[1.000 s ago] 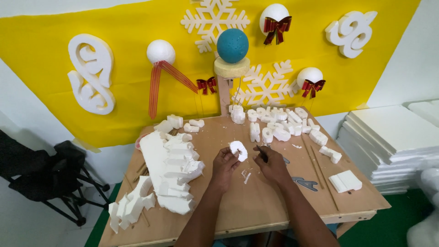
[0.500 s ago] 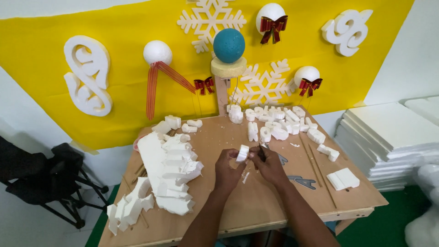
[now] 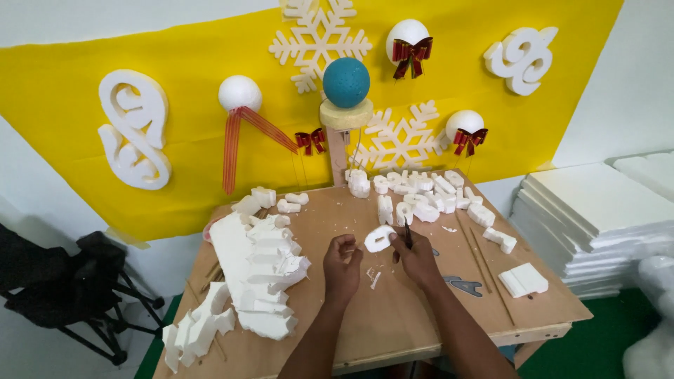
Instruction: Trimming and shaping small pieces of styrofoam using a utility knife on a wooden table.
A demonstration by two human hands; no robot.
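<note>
The thin dark tool (image 3: 406, 234) in the right hand (image 3: 415, 257) is too small to tell. The white foam snowflake (image 3: 320, 41) at the far wall is cut off on top.

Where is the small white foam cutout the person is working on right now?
In the head view, the small white foam cutout sits just above the middle of the wooden table, between the left hand and the right hand.

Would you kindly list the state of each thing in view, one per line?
Small white foam cutout: held up between both hands.
Left hand: gripping the cutout.
Right hand: holding a thin dark tool.
Large white foam offcut: lying flat on the wooden table.
</note>
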